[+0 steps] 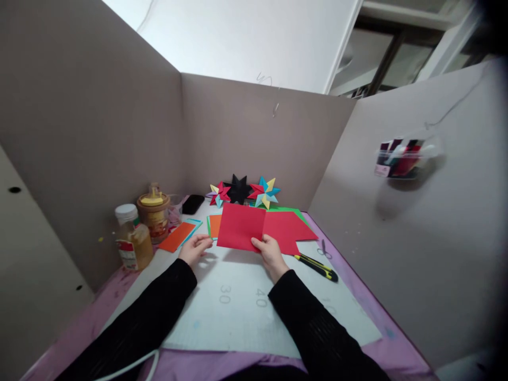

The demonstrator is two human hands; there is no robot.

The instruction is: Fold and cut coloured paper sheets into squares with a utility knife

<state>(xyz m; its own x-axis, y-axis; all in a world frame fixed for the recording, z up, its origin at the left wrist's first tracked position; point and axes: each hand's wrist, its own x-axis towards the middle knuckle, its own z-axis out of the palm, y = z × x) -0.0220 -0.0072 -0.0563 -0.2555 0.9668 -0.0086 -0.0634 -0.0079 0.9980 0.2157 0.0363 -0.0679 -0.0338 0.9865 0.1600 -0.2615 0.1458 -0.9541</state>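
My right hand (271, 255) pinches the near edge of a red paper sheet (240, 226) and lifts it off a stack of red and green sheets (289, 225). My left hand (194, 247) rests on the white cutting mat (238, 307), fingers curled loosely beside the sheet's left edge; it holds nothing that I can see. Both arms wear black sleeves.
Folded paper stars (244, 191) stand against the back cardboard wall. An orange strip (177, 236), a glue bottle (133, 238), a jar (154, 214) and a black phone (193, 203) sit at the left. A yellow-black utility knife (317, 266) and small scissors (323, 248) lie at the right. Cardboard walls enclose the desk.
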